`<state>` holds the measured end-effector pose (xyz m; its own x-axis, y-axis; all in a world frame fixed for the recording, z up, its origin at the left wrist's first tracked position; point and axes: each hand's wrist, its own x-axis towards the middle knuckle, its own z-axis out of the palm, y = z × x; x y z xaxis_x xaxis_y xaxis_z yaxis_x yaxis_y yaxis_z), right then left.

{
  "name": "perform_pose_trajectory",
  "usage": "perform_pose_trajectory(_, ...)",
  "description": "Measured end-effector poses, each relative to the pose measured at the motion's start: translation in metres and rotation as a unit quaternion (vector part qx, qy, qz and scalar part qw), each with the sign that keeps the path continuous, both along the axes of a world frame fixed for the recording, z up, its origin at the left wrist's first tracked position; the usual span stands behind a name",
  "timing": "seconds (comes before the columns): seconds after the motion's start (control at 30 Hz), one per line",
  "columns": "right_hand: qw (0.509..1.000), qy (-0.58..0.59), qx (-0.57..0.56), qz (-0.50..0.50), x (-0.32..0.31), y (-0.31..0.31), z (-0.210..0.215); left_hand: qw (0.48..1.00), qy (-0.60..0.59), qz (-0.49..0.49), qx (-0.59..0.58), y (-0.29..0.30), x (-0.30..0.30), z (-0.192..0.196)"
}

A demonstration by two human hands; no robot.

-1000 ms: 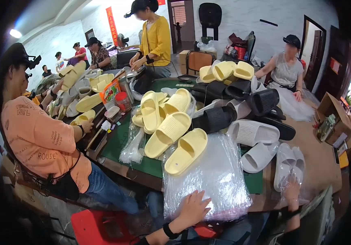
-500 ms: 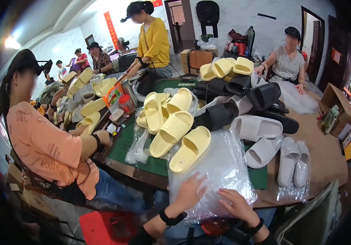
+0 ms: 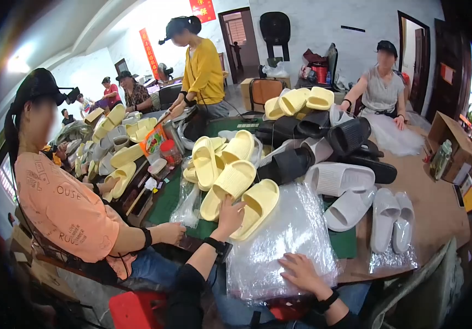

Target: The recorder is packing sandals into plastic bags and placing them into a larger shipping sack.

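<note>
My left hand [image 3: 229, 216] reaches onto two yellow slippers at the near end of the pile, its fingers spread and touching them. One yellow slipper [image 3: 232, 178] lies just beyond the fingers; the other yellow slipper [image 3: 263, 200] is to their right, resting partly on a stack of clear plastic bags [image 3: 280, 233]. No grip closes round either slipper. Flat on the near part of that shiny stack lies my right hand [image 3: 301, 271], open, with nothing in it.
Black slippers [image 3: 288, 164] and grey slippers [image 3: 339, 178] are heaped beyond the bags. A bagged grey pair [image 3: 385, 219] lies at right. Beside my left forearm is a co-worker's hand [image 3: 171, 233]. A red stool [image 3: 137, 310] stands below; other people surround the table.
My left hand has moved forward and left from above the bags onto the yellow slippers. My right hand has settled flat on the stack. The left co-worker's near hand has come closer.
</note>
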<state>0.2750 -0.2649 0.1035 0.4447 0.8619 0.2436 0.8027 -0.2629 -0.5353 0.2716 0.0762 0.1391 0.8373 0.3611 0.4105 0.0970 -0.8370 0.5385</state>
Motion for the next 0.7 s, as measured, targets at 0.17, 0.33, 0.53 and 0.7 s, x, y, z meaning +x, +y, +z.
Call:
perform_pose_trajectory(0.17,1.0,0.0,-0.029,-0.012,-0.004,-0.004,0.005,0.979,0.14,0.012,0.151,-0.016,0.016,0.006)
perform_pose_trajectory(0.33,0.999,-0.009,-0.032,-0.02,-0.007,-0.002,0.0,0.978,0.195,0.019,0.074,-0.017,0.021,0.015)
perform_pose_trajectory(0.53,0.999,0.005,-0.045,-0.015,-0.006,-0.001,0.002,0.983,0.145,0.05,0.098,-0.041,0.016,0.031)
perform_pose_trajectory(0.7,0.998,0.025,-0.06,-0.017,-0.007,-0.002,0.003,0.996,0.017,0.049,0.074,-0.082,-0.014,0.058)
